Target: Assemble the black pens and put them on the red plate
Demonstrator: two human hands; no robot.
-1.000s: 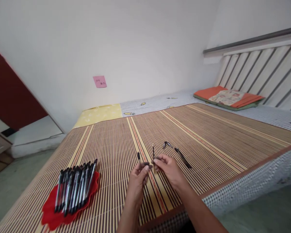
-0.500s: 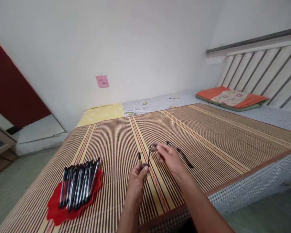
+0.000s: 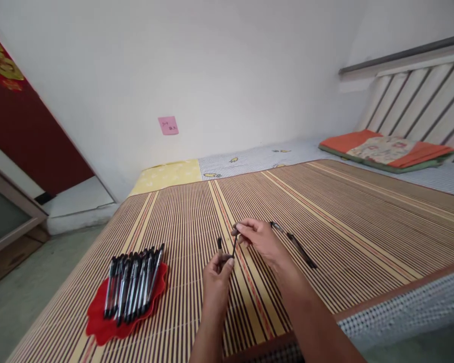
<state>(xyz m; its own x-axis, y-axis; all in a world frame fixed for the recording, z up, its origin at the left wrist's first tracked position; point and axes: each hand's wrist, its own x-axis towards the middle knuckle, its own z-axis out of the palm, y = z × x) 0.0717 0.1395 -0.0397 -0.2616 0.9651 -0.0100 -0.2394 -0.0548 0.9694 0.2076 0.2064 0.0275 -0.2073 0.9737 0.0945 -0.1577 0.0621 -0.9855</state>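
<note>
A thin dark rod, which looks like a pen refill (image 3: 235,246), stands nearly upright between my hands. My left hand (image 3: 216,276) is closed on its lower end. A short piece with a black top, seemingly a pen part (image 3: 220,245), sticks up from the same hand. My right hand (image 3: 260,239) pinches the rod's upper end between thumb and fingers, covering the tip. Right of that hand, a black pen piece (image 3: 301,250) and a shorter clear-and-black piece (image 3: 277,227) lie on the striped mat (image 3: 189,237).
Several clear pens with black caps (image 3: 134,285) lie side by side on a red scalloped cloth (image 3: 98,322) at left. A folded orange cloth (image 3: 371,140) rests at the far right by white rails (image 3: 419,93). A pink note (image 3: 168,125) is on the wall.
My right fingers have closed over the top of the rod, where its tip showed before. The left hand keeps its hold. The whole view has shifted slightly.
</note>
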